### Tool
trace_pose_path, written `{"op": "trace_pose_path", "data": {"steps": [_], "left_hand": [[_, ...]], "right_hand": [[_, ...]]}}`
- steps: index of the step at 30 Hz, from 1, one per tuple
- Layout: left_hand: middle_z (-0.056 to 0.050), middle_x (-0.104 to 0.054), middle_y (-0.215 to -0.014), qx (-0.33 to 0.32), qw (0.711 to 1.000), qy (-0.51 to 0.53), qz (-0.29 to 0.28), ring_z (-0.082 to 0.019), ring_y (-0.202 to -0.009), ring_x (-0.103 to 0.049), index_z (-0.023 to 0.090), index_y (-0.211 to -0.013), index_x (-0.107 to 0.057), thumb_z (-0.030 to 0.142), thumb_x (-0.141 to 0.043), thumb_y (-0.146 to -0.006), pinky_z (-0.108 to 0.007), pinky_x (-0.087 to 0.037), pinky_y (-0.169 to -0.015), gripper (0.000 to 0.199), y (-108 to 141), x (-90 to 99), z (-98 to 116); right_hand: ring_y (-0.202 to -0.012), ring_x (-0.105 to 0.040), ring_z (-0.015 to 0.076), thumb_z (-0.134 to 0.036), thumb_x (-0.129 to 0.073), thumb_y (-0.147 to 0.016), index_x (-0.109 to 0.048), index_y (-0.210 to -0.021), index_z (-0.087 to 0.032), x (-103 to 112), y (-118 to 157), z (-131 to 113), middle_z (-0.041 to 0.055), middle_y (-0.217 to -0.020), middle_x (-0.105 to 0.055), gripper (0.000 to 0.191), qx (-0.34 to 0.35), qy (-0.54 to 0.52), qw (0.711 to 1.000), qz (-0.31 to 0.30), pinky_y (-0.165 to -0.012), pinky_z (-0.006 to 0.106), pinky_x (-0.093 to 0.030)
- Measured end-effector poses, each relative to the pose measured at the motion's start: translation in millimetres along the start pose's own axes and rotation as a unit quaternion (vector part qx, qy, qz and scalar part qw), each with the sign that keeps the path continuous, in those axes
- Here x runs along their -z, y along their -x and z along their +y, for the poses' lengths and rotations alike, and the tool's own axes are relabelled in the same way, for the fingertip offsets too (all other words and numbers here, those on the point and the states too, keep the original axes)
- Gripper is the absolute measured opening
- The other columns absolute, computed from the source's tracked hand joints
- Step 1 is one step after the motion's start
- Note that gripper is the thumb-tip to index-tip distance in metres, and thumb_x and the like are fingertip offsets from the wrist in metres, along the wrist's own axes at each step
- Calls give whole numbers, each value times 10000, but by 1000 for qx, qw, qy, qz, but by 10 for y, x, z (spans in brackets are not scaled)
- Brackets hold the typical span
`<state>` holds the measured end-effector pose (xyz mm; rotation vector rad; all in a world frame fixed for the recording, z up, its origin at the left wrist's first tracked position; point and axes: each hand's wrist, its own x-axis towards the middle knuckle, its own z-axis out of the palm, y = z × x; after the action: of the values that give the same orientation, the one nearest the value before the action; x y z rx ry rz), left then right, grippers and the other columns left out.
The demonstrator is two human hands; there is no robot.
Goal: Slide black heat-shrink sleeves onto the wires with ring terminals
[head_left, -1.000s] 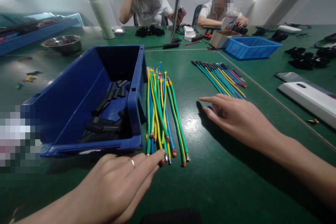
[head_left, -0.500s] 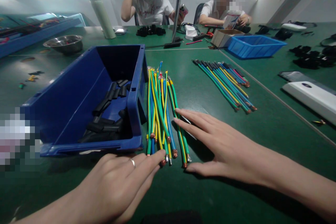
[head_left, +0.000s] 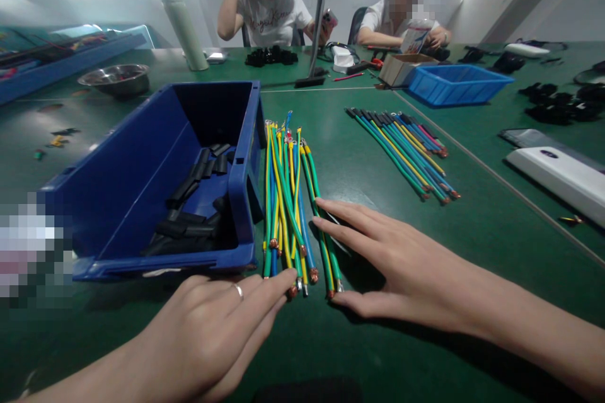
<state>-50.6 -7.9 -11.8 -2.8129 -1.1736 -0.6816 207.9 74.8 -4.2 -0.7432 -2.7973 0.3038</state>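
A loose bundle of green, yellow and blue wires with bare copper ends lies on the green table beside a blue bin. Stretched out over the near ends of this bundle, my left hand touches them with its fingertips and wears a ring. Two green-and-yellow wires lie slightly apart to the right. My right hand rests along them, fingers spread, fingertips against their side and thumb at their near ends. Inside the bin are several short black tubes.
Farther right lies a row of wires with black sleeves. Beyond it stand a light-blue tray and a cardboard box. A metal bowl and a pale green bottle are at the back left. Two people sit across the table.
Almost nothing differs. My right thumb has shifted very slightly left against the near ends of the two green-and-yellow wires; my left hand stays where it was.
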Motion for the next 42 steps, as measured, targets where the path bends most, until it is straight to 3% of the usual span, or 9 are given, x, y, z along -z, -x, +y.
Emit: {"op": "trace_pose_path", "data": {"steps": [5, 10, 15, 19, 25, 28, 32, 39, 42], "left_hand": [[1, -743, -786, -3, 1000, -6, -2, -116, -576, -696, 125, -1213, -543, 143, -348, -1015, -221, -509, -504, 278, 8, -1, -10], [6, -739, -782, -8, 1000, 1, 4, -121, -561, -688, 117, -1242, -533, 148, -389, -1016, -246, -494, -488, 270, 26, -14, -13], [16, -737, -786, -7, 1000, 7, 21, -131, -576, -693, 113, -1221, -557, 221, -492, -1004, -281, -474, -465, 251, 33, -33, -15], [20, -727, -765, -8, 1000, 4, 22, -133, -564, -687, 116, -1229, -555, 181, -511, -990, -278, -455, -444, 252, 41, -59, -27], [22, -709, -742, -24, 999, -24, 7, -141, -502, -657, 134, -1216, -546, 183, -436, -1016, -284, -425, -410, 233, 64, -53, -21], [21, -708, -746, -28, 999, -28, -3, -139, -511, -662, 134, -1212, -539, 181, -396, -1028, -275, -442, -431, 238, 55, -34, -19], [20, -708, -759, -26, 999, -34, -7, -139, -518, -662, 139, -1218, -536, 174, -393, -1027, -275, -438, -439, 242, 57, -31, -20], [11, -696, -782, -35, 998, -45, -8, -137, -540, -658, 134, -1216, -548, 164, -373, -1030, -277, -420, -433, 258, 78, -41, -24], [-5, -698, -807, -41, 998, -52, -9, -126, -576, -669, 130, -1206, -548, 161, -311, -1044, -258, -445, -449, 288, 54, -8, -6]], "right_hand": [[-1368, -448, 335, -509, -666, -814, -487, -1426, -131, -33, 4, 14, 216, -1517, -411, 742, 3, -14, 1000, 14, -1067, 525, -446], [-1433, -352, 303, -585, -610, -840, -418, -1461, -79, -51, -4, 0, 209, -1549, -361, 824, 20, 0, 1000, 2, -1122, 492, -393], [-1443, -339, 271, -579, -556, -882, -480, -1422, -85, -41, -27, -24, 167, -1544, -390, 736, 16, 7, 1000, -26, -1147, 461, -366], [-1426, -370, 260, -520, -616, -840, -475, -1425, -89, -47, -38, -24, 160, -1535, -409, 740, 6, 1, 1000, -4, -1152, 439, -360], [-1488, -231, 241, -447, -588, -865, -355, -1507, -136, -57, -81, -25, 114, -1606, -277, 750, 93, -6, 996, -15, -1195, 465, -264], [-1448, -320, 262, -412, -557, -900, -423, -1470, -142, -63, -80, -33, 139, -1570, -355, 645, 93, 2, 996, -8, -1173, 481, -301], [-1281, -491, 291, -404, -561, -905, -526, -1381, -98, -66, -56, -53, 174, -1366, -566, 566, 89, 2, 995, 35, -1082, 466, -420], [-1142, -554, 263, -317, -544, -911, -566, -1308, -73, -17, -64, -88, 139, -1199, -654, 467, 178, -32, 983, 33, -1051, 420, -441], [-1142, -561, 226, -265, -510, -932, -527, -1339, -69, -10, -75, -74, 124, -1221, -659, 451, 192, -50, 979, 54, -1070, 375, -426]]}}
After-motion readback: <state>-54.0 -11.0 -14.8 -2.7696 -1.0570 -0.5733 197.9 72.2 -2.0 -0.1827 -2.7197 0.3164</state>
